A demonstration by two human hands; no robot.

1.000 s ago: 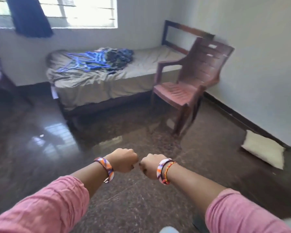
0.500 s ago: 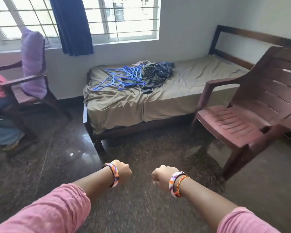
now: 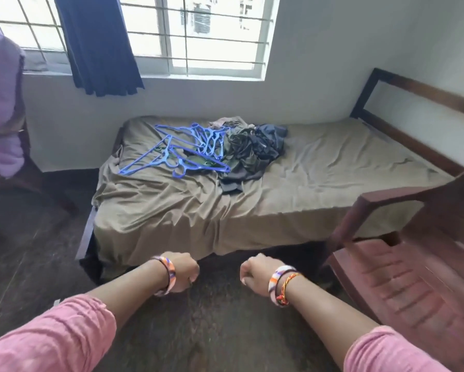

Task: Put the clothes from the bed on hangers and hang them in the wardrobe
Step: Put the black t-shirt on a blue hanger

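Observation:
A heap of dark green, grey and beige clothes (image 3: pixel 248 149) lies in the middle of the bed (image 3: pixel 319 183), which has an olive-brown sheet. Several blue plastic hangers (image 3: pixel 182 151) are scattered just left of the heap, some overlapping it. My left hand (image 3: pixel 184 273) and my right hand (image 3: pixel 255 273) are held out low in front of me, above the floor before the bed's near edge. Both are curled into fists and hold nothing. No wardrobe is in view.
A maroon plastic chair (image 3: pixel 418 264) stands close on my right, beside the bed. At the left edge is a wooden chair (image 3: pixel 24 167) with a purple cloth (image 3: pixel 0 103) over its back. A window with a dark blue curtain (image 3: pixel 99 44) is behind the bed.
The view has swung left and closed in on the bed. My fists, touching a second ago, have moved apart.

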